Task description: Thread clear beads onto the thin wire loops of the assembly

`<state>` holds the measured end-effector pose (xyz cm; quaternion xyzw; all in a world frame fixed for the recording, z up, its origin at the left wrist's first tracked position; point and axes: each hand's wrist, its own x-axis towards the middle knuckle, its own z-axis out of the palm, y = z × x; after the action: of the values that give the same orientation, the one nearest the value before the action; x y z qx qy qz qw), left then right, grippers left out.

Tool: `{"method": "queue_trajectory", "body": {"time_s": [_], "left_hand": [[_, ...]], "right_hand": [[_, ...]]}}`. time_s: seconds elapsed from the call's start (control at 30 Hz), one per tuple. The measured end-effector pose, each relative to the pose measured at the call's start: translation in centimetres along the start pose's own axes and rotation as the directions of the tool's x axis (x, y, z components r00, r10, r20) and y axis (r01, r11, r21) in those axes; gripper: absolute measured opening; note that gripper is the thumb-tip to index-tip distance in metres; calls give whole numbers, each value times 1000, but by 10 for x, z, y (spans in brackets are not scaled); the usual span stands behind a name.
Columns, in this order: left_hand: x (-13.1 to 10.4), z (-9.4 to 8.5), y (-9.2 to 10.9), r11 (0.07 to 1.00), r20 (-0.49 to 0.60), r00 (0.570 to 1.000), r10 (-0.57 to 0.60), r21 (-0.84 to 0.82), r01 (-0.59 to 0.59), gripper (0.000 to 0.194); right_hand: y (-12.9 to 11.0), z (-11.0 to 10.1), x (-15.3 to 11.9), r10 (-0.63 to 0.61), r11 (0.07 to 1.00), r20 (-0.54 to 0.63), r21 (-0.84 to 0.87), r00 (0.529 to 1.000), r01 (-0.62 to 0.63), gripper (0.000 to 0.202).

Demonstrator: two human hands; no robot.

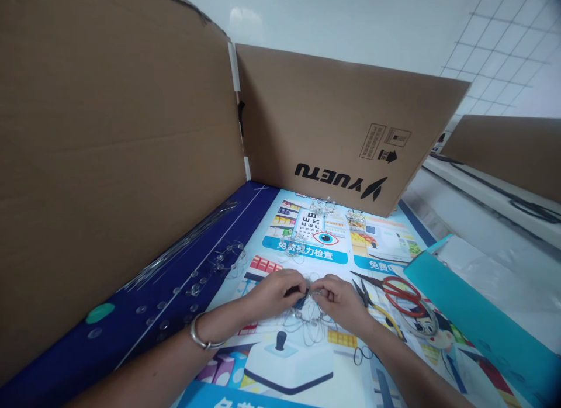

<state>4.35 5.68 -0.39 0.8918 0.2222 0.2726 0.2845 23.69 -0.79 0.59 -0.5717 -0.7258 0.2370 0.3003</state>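
My left hand and my right hand meet over the middle of the printed table cover. Both have their fingertips pinched together on a piece of thin silvery wire strung with clear beads. Loops of this beaded wire spread below the fingers on the cover. The exact spot of the pinch is partly hidden by the fingers. A silver bangle circles my left wrist. Beside my right hand lie pliers with yellow handles and scissors with red handles.
Cardboard panels stand behind and at left. Straight wires, loose clear beads and a green disc lie at left. More beaded wire pieces sit farther back. A teal box stands at right; small scissors lie near my right forearm.
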Motion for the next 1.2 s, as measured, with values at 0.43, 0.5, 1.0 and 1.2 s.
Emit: {"method": "queue_trajectory", "body": {"time_s": [0.43, 0.5, 1.0, 1.2], "left_hand": [[0, 0, -2, 1000, 13, 1000, -5, -8, 6, 11], [0, 0, -1, 1000, 17, 1000, -6, -5, 7, 11], [0, -1, -1, 1000, 19, 1000, 12, 7, -12, 11], [0, -2, 2, 1000, 4, 1000, 1, 0, -1, 11]], "right_hand": [[-2, -2, 1, 4, 1000, 25, 25, 1000, -4, 14], [-1, -2, 1, 8, 999, 27, 31, 1000, -9, 14], [1, 0, 0, 7, 999, 16, 53, 1000, -8, 18], [0, 0, 0, 18, 998, 15, 61, 1000, -19, 21]]}}
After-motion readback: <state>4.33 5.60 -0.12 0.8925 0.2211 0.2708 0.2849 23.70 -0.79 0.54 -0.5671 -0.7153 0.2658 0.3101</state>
